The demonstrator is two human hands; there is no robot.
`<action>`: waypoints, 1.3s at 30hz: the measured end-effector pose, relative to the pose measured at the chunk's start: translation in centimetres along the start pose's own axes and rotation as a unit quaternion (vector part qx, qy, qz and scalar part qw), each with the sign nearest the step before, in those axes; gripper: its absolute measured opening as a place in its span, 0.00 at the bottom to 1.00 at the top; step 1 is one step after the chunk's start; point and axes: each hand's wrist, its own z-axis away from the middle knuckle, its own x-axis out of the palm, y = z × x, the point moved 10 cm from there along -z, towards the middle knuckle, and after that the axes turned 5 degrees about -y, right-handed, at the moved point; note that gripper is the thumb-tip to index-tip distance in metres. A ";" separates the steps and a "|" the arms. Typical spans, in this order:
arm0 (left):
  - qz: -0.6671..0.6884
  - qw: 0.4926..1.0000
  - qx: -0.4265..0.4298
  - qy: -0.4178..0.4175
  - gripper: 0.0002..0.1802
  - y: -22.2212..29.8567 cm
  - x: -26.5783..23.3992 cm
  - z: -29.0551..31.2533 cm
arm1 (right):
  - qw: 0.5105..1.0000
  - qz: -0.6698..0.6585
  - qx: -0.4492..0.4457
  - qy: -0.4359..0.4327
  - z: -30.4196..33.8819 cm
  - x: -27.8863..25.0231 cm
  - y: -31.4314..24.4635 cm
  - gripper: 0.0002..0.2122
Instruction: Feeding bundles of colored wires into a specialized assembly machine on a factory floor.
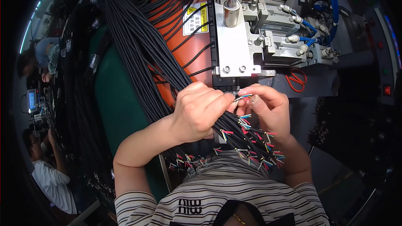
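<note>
A thick bundle of black braided cables [142,50] runs down from the upper left toward my body. At their near ends, short red, white, blue and yellow wires [251,155] fan out. Closed around one cable near its tip is my left hand [194,111]. Thumb and fingers of my right hand [270,106] pinch the small coloured wires [245,97] at that cable's end. Both hands meet just in front of a metal machine fixture [236,50], with the other cable ends hanging beneath them.
Pneumatic cylinders [280,33] with blue air hoses [333,4] stand behind the fixture. Red-handled scissors [296,80] lie right of it. An orange surface [194,54] with a warning label [195,19] and a green surface [113,88] lie under the cables. Other people [52,180] sit at far left.
</note>
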 end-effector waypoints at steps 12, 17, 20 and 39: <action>0.187 0.981 -0.021 -0.039 0.11 -2.1 0.3 -0.8 | 0.994 0.096 -0.020 -0.043 -0.9 0.1 -1.5 0.07; 0.207 0.975 -0.041 -0.074 0.13 -2.6 0.9 -0.8 | 0.983 0.155 -0.071 -0.066 -1.1 0.1 -2.4 0.08; 0.207 0.973 -0.058 -0.084 0.13 -2.8 1.2 -0.7 | 0.973 0.204 -0.097 -0.055 -0.9 0.1 -3.0 0.07; -0.084 0.991 -0.021 -0.106 0.32 0.1 2.3 0.4 | 0.797 0.587 -0.140 -0.023 -0.5 1.2 -3.6 0.03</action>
